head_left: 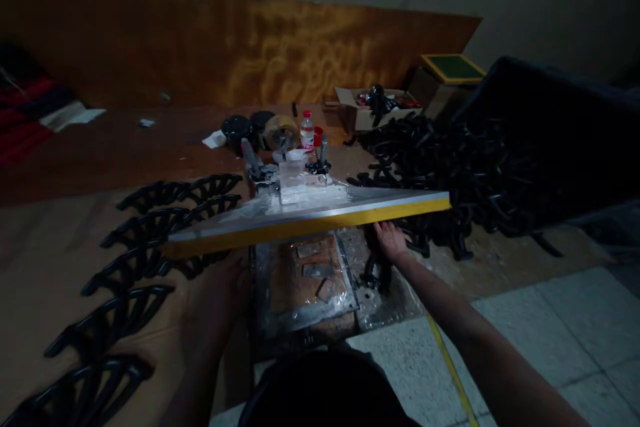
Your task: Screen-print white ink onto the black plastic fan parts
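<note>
My right hand (393, 241) is just beyond the right part of the raised frame's edge. Its fingers are closed at the top of a black curved plastic part (376, 270), and the fingertips are partly hidden. In deep shadow to the left, my left hand (234, 283) is near the frame's lower left side, its fingers too dark to make out. Between my hands a wide screen frame (320, 217) with a yellow front edge is tilted up, smeared with pale ink. Beneath it lies a flat plate (280, 310) wrapped in clear film, with small grey pieces (317, 270) on top.
Rows of black curved parts (123, 310) lie on cardboard at left. A tangled heap of similar parts (435, 160) spreads at right beside a dark bin (560, 140). Behind the frame stand a bottle (307, 132), a tape roll (281, 133) and an open carton (357, 117).
</note>
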A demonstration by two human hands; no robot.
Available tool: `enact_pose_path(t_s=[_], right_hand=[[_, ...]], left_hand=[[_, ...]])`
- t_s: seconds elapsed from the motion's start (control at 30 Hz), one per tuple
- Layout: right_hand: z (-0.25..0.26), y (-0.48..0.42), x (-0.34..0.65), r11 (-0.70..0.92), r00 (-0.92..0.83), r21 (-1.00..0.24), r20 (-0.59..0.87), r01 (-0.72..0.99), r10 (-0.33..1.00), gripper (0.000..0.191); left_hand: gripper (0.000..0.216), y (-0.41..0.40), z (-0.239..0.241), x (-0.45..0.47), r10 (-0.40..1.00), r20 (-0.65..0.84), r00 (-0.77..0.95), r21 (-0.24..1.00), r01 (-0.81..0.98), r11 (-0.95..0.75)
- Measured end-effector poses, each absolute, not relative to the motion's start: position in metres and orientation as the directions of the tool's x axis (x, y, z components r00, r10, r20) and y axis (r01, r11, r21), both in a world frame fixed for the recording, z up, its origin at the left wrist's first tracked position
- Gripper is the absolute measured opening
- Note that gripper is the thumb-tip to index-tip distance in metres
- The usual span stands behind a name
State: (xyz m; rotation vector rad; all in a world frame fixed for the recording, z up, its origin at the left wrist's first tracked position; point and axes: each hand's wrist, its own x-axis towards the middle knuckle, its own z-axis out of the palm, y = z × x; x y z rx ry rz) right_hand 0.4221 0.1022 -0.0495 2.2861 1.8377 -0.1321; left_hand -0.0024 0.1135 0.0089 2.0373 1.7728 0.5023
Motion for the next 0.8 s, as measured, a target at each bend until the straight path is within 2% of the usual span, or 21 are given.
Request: enact_pose_path(t_s=[0.1,0.17,0.2,0.27,0.33,0.37,0.43,0.5,0.6,0.7,0.77,0.8], right_hand=[[-0.037,0.102,0.437,-0.149,0.163,0.096,-0.161,0.984,0.973,0.039],[-0.027,0.1,0.444,-0.144,0.143,-0.012,-0.083,0.989,0.986,0.034],[-0.023,0.099,0.444,-0.147,0.144,-0.122,-0.037,0.982,0.989,0.029],[-0.019,0.098,0.432,-0.142,0.166,-0.434,0.019,0.89,0.986,0.019],[-0.018,0.098,0.405,-0.103,0.141,-0.738,-0.011,0.667,0.99,0.018],[-0.019,0.098,0.387,-0.078,0.09,-0.839,-0.035,0.538,0.995,0.02],[-0.021,0.099,0.349,-0.03,-0.038,-0.944,-0.045,0.329,0.998,0.025],[-0.025,0.1,0.315,0.052,-0.166,-0.965,0.009,0.256,0.986,0.027],[-0.032,0.105,0.283,0.262,-0.331,-0.876,0.127,0.405,0.935,0.027],[-0.038,0.106,0.27,0.455,-0.459,-0.589,0.156,0.667,0.875,0.032],[-0.039,0.101,0.265,0.508,-0.496,-0.413,0.144,0.756,0.856,0.034],[-0.039,0.098,0.264,0.516,-0.502,-0.365,0.14,0.775,0.853,0.034]], left_hand=[[0.031,0.108,0.0,0.003,0.995,-0.006,0.1,0.631,0.772,-0.074],[0.034,0.104,-0.009,0.0,0.999,-0.023,0.036,0.692,0.722,-0.01],[0.034,0.103,-0.011,-0.001,0.999,-0.037,-0.009,0.715,0.699,0.033],[0.035,0.102,-0.01,-0.003,0.992,-0.064,-0.107,0.759,0.64,0.118],[0.035,0.105,0.002,0.001,0.983,-0.048,-0.18,0.815,0.562,0.142],[0.035,0.108,0.012,0.005,0.977,-0.018,-0.211,0.842,0.524,0.129],[0.036,0.118,0.034,0.014,0.963,0.054,-0.263,0.882,0.465,0.077],[0.035,0.129,0.058,0.023,0.94,0.113,-0.322,0.912,0.41,0.031],[0.035,0.145,0.086,0.035,0.892,0.224,-0.392,0.94,0.328,-0.091],[0.042,0.155,0.103,0.046,0.865,0.309,-0.396,0.946,0.219,-0.237],[0.046,0.157,0.109,0.053,0.889,0.282,-0.36,0.959,0.121,-0.255],[0.048,0.156,0.11,0.054,0.909,0.257,-0.328,0.966,0.086,-0.242]])
